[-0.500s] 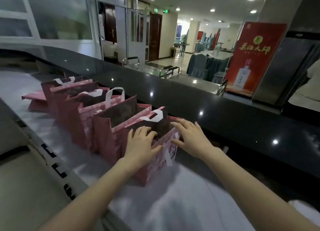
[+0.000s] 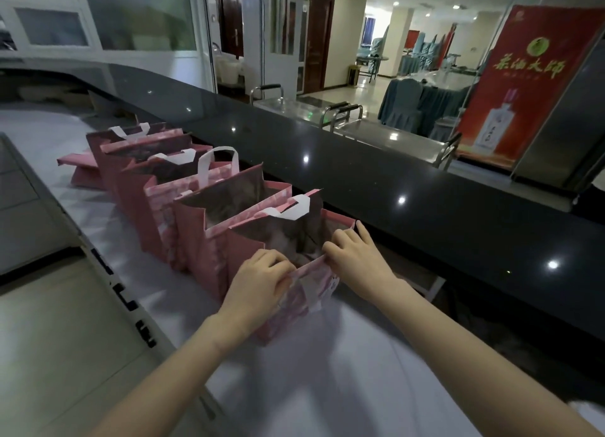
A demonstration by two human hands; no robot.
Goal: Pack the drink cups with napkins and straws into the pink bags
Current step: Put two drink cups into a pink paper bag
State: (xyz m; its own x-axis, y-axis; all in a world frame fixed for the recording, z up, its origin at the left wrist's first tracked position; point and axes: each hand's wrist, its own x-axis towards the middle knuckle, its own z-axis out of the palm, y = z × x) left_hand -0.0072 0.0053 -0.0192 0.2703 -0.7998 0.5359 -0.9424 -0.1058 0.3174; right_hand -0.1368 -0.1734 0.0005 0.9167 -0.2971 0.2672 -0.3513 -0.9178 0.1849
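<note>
Bags of pink paper stand in a row on the counter. Both the left hand and right hand pinch the nearest bag by its front rim, fingers curled.

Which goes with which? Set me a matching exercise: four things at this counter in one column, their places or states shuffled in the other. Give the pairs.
Things
1. nearest pink bag
2. flattened pink bag
3. red sign
4. upright white handle

Places or states
a. lying flat at the far end of the row
b. sticking up above a bag in mid-row
c. rim held by the left hand and right hand
d. standing on the dark counter, far right

Pairs: 1-c, 2-a, 3-d, 4-b
</note>
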